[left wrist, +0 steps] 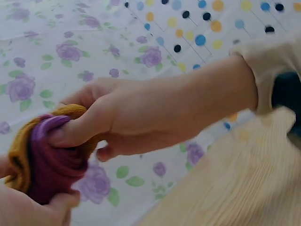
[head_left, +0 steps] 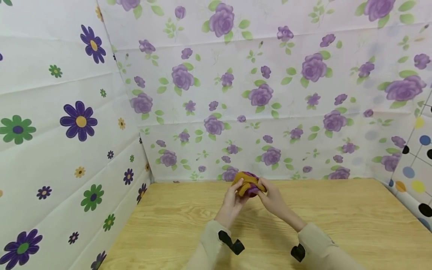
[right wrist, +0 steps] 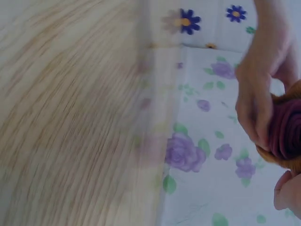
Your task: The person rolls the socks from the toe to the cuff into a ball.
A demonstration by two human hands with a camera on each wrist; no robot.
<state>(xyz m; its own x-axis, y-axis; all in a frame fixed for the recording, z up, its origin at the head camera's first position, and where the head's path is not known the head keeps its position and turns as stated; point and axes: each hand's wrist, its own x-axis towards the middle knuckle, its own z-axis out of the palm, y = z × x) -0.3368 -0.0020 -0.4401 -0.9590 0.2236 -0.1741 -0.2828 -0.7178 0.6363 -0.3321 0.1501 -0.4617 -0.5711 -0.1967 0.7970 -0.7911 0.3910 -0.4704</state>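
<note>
A rolled bundle of knit fabric [head_left: 244, 176], mustard outside with purple inside, is held up above the far part of the table; its exact kind is unclear. My left hand [head_left: 233, 198] grips its left side, thumb in front. From the other side my right hand [head_left: 272, 199] pinches it. In the left wrist view the right thumb presses on the purple layers of the bundle [left wrist: 51, 162], and part of the left hand [left wrist: 23, 209] shows below. The right wrist view shows a purple spiral inside the bundle [right wrist: 287, 129], cut off by the frame edge. Some fingers are hidden behind the fabric.
Under the hands lies a light wood table [head_left: 175, 225]. A white cloth with purple roses [head_left: 209, 150] hangs along its back edge. Flower-patterned cloth [head_left: 50, 157] stands at the left, dotted cloth [head_left: 415, 168] at the right. Black straps [head_left: 231, 243] hang from both sleeves.
</note>
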